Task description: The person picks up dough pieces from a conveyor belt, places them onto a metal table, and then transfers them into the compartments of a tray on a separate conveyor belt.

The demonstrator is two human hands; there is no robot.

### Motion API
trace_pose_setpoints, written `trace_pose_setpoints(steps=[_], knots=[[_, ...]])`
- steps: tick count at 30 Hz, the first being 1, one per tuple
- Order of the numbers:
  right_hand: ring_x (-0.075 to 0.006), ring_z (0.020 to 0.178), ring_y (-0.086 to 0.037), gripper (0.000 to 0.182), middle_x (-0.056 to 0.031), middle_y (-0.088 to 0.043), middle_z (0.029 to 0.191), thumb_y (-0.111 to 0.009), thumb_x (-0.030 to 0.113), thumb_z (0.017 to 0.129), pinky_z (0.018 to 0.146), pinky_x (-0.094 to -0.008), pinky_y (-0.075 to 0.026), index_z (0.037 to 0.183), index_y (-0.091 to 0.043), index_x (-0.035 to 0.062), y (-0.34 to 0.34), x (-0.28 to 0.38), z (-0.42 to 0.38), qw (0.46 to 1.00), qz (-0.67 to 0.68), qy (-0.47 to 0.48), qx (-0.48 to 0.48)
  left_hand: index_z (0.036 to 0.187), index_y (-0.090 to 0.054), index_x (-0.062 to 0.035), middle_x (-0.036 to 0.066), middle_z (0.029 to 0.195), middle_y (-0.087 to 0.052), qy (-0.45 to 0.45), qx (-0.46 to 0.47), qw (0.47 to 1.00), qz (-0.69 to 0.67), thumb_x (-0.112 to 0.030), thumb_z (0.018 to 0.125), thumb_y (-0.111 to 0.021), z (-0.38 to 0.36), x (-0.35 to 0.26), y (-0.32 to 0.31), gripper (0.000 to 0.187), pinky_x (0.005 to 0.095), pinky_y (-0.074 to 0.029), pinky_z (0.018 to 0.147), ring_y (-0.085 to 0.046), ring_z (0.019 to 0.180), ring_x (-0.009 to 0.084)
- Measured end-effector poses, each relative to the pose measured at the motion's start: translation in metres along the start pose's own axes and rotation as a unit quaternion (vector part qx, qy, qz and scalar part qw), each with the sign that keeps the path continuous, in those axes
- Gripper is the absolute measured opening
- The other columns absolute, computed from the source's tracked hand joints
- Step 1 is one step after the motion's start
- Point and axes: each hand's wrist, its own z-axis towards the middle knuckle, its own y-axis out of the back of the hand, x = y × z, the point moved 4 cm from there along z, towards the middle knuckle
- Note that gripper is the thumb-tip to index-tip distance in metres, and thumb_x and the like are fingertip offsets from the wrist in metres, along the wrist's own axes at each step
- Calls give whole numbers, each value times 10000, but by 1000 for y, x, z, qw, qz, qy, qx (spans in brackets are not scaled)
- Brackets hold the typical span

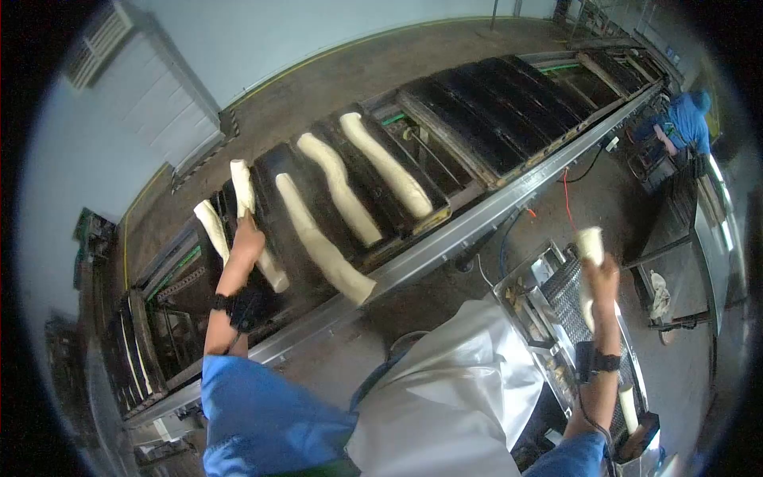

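Long pale dough-like rolls lie in dark trays (270, 191) on a metal conveyor. My left hand (248, 242) is closed round the middle of one roll (242, 181), which lies in its tray. To its left is another roll (211, 226); to its right a longer roll (311, 237) reaches past the tray's near end. Two more rolls (338, 183) (385, 163) lie farther right. Over a small mesh belt (568, 298), my right hand (602, 278) grips a pale roll (589, 242), upright and partly hidden by the fingers.
Dark trays without rolls (501, 111) stand farther along the conveyor, whose metal rail (413, 262) runs between me and the trays. One more roll (629, 409) lies on the small belt. A person in blue (687, 119) is at the far right, near a metal table (675, 207).
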Motion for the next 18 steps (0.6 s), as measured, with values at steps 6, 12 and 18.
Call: trace_pose_setpoints(steps=[6, 12, 18], knots=[[-210, 958, -576, 443, -94, -603, 1032, -658, 297, 858, 866, -361, -451, 1193, -543, 30, 120, 178, 77, 910, 376, 141, -101, 1398, -332, 50, 250, 1380, -426, 62, 123, 987, -88, -70, 853, -449, 28, 14, 33, 571, 352, -362, 1010, -414, 1288, 329], [-256, 1086, -558, 518, -132, -572, 1164, -666, 397, 858, 960, -417, -453, 1228, -526, 62, 73, 264, 169, 897, 376, 226, 48, 1398, -361, 8, 221, 1398, -429, 22, 92, 983, 158, -185, 832, -634, -71, -170, 14, 657, 348, -349, 1048, -426, 1290, 299], [-285, 1220, -470, 583, -204, -424, 1378, -567, 201, 937, 1037, -420, -417, 1438, -308, 52, -7, 251, 138, 877, 434, 68, 194, 1429, -334, 3, 192, 1443, -387, 143, 123, 969, -161, -15, 800, -632, -82, -171, -58, 696, 332, -393, 1016, -453, 1261, 261]])
